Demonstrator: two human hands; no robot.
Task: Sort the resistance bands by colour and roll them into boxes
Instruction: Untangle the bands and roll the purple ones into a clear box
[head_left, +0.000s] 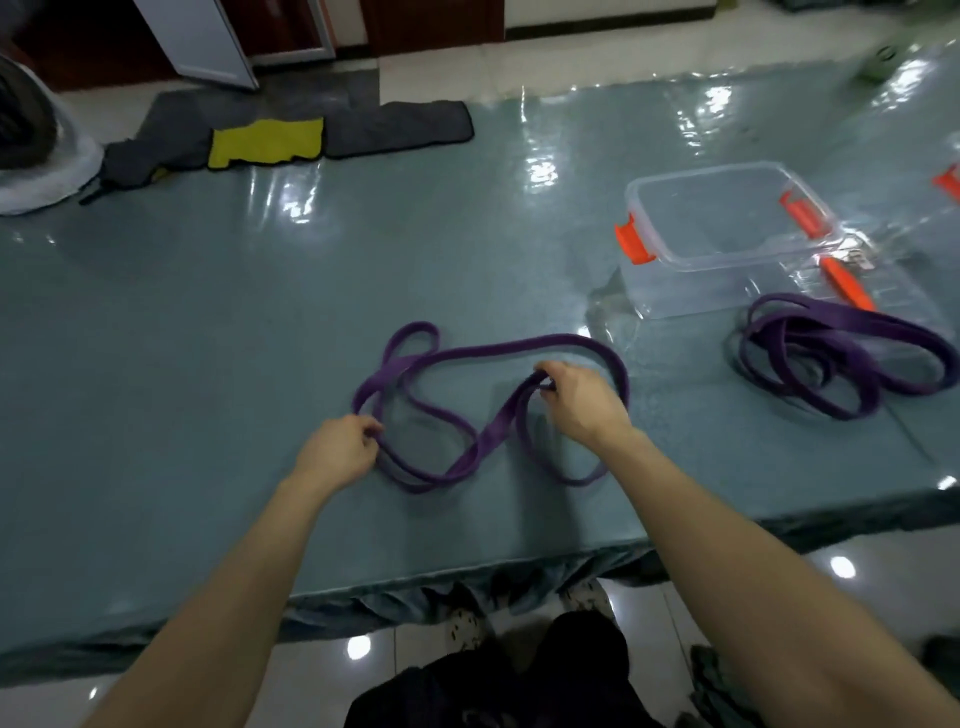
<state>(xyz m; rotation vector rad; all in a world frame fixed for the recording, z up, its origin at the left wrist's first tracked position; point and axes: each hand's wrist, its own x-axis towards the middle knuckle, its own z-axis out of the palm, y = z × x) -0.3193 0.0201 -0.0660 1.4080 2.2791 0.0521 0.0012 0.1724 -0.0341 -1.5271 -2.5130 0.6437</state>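
Near the front edge of the desk (208, 322) a long purple band (545, 340) lies in loose, crossing loops on the shiny teal cover, with one small loop reaching away from the person and wider loops spread to either side. The left hand (340, 452) sits at the left side of the tangle, its fingers (371, 431) curled and pinching a strand there. The right hand (576, 400) is over the middle-right of the band, fingers (545, 376) curled round a doubled strand and holding it just off the surface. Well apart to the right lies a second bundle of purple bands (883, 325), coiled in several overlapping loops. Just behind that bundle stands a clear plastic box (685, 291) with orange latches, open at the top with no band in it; more clear plastic with an orange latch lies against its right side, though what that piece is cannot be told. At the far left edge of the desk lie a yellow cloth (265, 143) and a grey cloth (400, 127), side by side.
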